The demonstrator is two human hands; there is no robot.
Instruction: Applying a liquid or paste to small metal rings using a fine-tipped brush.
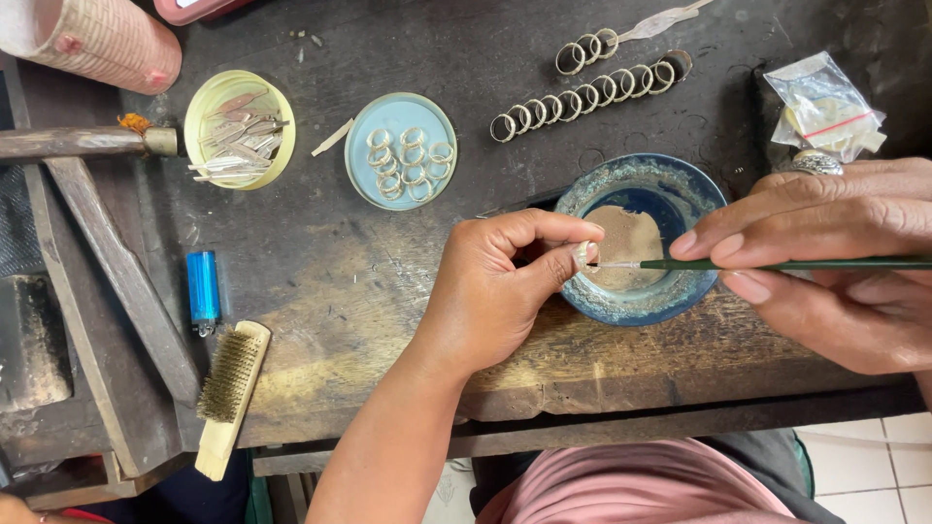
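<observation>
My left hand [500, 286] pinches a small silver ring [582, 254] between thumb and forefinger, over the rim of a blue bowl [680, 199] that holds brownish paste. My right hand [835, 257] holds a thin green brush [777, 264] level, its tip touching the ring. A large ring sits on one finger of my right hand.
A light-blue lid [361, 160] with several silver rings and a yellow lid [199, 107] with metal strips lie at the back. Rows of rings [582, 97], a plastic bag [825, 102], a blue lighter [203, 288] and a wire brush [231, 393] rest on the dark wooden bench.
</observation>
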